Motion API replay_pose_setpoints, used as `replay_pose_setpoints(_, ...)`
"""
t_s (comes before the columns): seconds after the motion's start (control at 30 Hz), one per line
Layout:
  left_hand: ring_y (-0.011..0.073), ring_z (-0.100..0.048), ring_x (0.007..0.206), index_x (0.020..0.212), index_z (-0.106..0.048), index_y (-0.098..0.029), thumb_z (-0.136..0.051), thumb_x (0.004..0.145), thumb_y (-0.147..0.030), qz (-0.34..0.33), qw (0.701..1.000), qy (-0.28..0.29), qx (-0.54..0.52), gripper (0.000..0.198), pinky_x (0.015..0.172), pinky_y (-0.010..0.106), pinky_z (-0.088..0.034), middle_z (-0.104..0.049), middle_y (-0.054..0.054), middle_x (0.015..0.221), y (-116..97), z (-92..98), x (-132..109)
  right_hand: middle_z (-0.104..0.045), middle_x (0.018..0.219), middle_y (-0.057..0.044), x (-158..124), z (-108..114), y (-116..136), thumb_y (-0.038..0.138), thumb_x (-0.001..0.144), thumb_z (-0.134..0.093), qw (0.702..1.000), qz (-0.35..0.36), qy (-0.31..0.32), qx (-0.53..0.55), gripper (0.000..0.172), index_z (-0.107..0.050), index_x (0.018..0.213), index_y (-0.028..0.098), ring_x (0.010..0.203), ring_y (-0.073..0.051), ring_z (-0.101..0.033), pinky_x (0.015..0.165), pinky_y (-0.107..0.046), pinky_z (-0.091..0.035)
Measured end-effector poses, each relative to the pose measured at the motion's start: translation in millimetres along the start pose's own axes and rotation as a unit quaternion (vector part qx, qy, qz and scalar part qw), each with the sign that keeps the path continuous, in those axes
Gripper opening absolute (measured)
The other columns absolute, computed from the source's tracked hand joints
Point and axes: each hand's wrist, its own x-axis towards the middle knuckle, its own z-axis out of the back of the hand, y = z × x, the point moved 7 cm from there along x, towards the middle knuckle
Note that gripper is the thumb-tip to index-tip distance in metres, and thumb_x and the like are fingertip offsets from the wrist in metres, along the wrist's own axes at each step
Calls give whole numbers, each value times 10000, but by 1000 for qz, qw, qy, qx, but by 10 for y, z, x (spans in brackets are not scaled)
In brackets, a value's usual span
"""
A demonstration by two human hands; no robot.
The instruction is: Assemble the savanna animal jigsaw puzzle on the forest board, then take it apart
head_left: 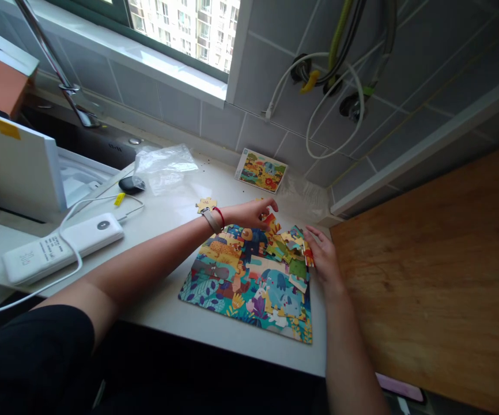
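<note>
Clock faces centred on the board (pixel 208 297): it lies flat on the bench (pixel 158 305), close to the front edge, likely so both forearms reach it without stretching. Left hand (pixel 256 213) comes across from 9 and sits over the top edge around 12 to 1, fingers bent, gap visible between index and thumb; can't tell if it has the red-orange bit just below. Right hand (pixel 325 253) is at 2 to 3, half curled along the side, with a red piece (pixel 309 253) by its palm; can't tell if that's gripped or only touched. Looks like it's there to steady that side and stay out of the other's way. Loose pieces (pixel 278 249) overlap at 1 to 2, between the hands, so short reach for either. Single piece (pixel 206 204) off the board at 11, beside the left wrist. Card (pixel 261 170) at 12 near the wall, picture side up, presumably for easy viewing. Clear bag (pixel 165 167) at 10 to 11 and power bank (pixel 63 248) at 9, both clear of the board, probably to keep clutter and cable out of the work area.
</note>
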Motion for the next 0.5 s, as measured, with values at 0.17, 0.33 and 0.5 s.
replay_pose_setpoints(0.17, 108, -496, 604, 902, -591, -158, -845, 715, -285, 30, 998, -60, -18, 340, 565, 224, -327, -572, -54, 657, 26, 11, 46, -798, 780, -28, 42, 16, -17, 673, 572, -928, 997, 60, -55, 11, 584, -754, 876, 206, 658, -189, -740, 567, -262, -580)
replay_pose_setpoints(0.33, 91, -410, 570, 765, -696, -125, -800, 771, -467, 15, 1000, -21, -16, 358, 545, 236, -274, -540, -39, 619, -105, -240, 54, -782, 768, -23, -22, -45, 0, 622, 615, -924, 994, 88, -67, 18, 534, -728, 878, 199, 599, -176, -693, 552, -281, -563)
replay_pose_setpoints(0.5, 93, -404, 540, 758, -750, -120, -767, 790, -537, 23, 999, 14, -19, 418, 525, 237, -268, -541, -27, 584, -160, -516, 7, -736, 706, -3, -94, -37, 100, 584, 652, -914, 988, 129, -85, 11, 535, -722, 962, 193, 539, -158, -637, 513, -271, -509)
